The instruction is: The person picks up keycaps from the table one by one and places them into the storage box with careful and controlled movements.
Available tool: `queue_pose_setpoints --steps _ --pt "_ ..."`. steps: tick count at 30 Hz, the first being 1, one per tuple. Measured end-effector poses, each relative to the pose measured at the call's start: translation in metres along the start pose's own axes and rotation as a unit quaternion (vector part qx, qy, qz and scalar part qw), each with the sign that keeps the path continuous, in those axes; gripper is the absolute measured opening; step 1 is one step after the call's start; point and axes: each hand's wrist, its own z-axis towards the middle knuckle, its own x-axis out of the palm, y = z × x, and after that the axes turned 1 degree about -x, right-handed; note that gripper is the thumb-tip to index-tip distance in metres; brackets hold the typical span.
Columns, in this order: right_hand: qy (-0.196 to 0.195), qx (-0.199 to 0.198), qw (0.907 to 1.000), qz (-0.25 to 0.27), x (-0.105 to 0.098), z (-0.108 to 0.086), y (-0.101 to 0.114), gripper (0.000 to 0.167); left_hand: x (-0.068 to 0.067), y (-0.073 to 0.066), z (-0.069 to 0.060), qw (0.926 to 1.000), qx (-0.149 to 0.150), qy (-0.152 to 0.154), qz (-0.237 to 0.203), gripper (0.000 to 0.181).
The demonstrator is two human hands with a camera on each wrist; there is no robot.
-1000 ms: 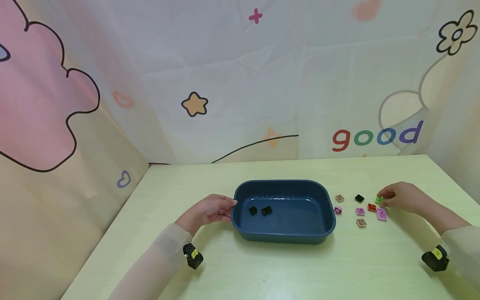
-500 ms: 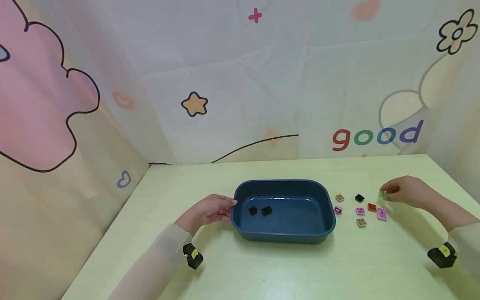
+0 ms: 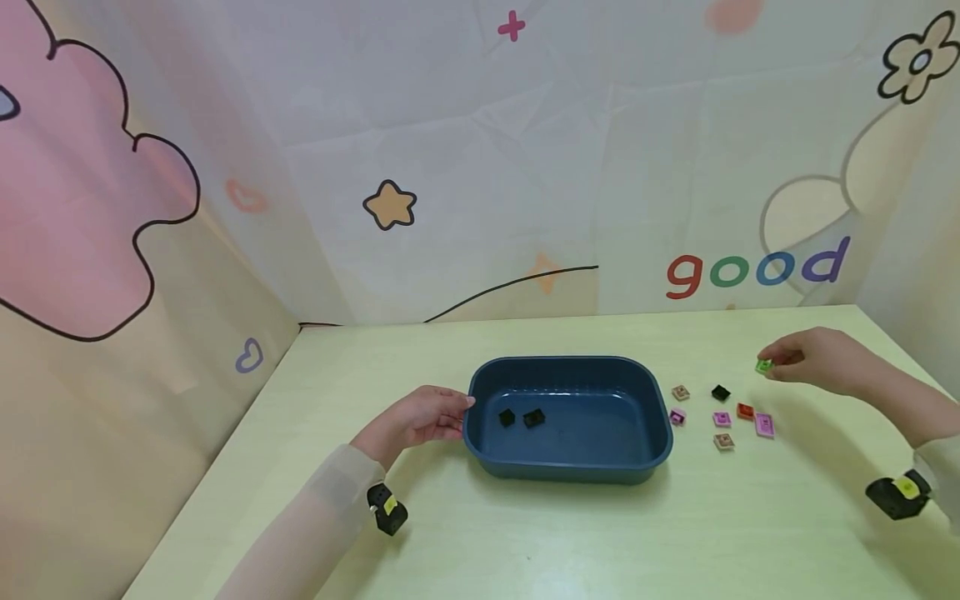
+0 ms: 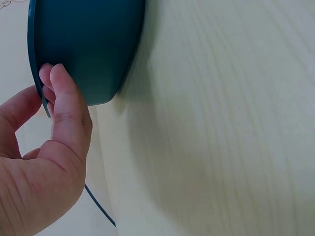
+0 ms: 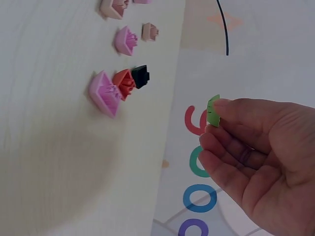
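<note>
A small green keycap (image 3: 763, 366) is pinched between the thumb and fingertips of my right hand (image 3: 821, 358), raised above the table's right side. In the right wrist view the keycap (image 5: 213, 111) stands edge-on at the fingertips. My left hand (image 3: 422, 417) grips the left end of a dark blue plastic tub (image 3: 570, 473), its rim held between thumb and fingers in the left wrist view. Two black keycaps (image 3: 533, 418) lie on the tub's floor, towards its left. Right of the tub are scattered loose keycaps, among them a red one (image 3: 745, 412) and a larger pink one (image 3: 764, 425).
Beige keycaps (image 3: 723, 442), smaller pink ones and a black keycap (image 3: 721, 392) also lie on the pale wooden table (image 3: 525, 542). A printed cloth (image 3: 487, 167) hangs behind the table's far edge. Both wrists wear small black cameras.
My right hand has lifted the green keycap from the group on the table and moved it up and away. The left hand and the tub have stayed in place.
</note>
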Motion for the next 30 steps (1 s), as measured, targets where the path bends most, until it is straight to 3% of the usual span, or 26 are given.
queue_pose_setpoints --steps 16,30 --pt "0.007 -0.022 0.9997 0.001 -0.017 0.005 0.016 0.032 0.000 0.000 -0.001 1.0000 -0.003 0.000 -0.006 0.029" --pt "0.012 -0.029 0.9995 0.003 -0.021 0.007 0.036 0.033 0.006 -0.002 0.001 0.9991 0.008 0.002 -0.042 0.015"
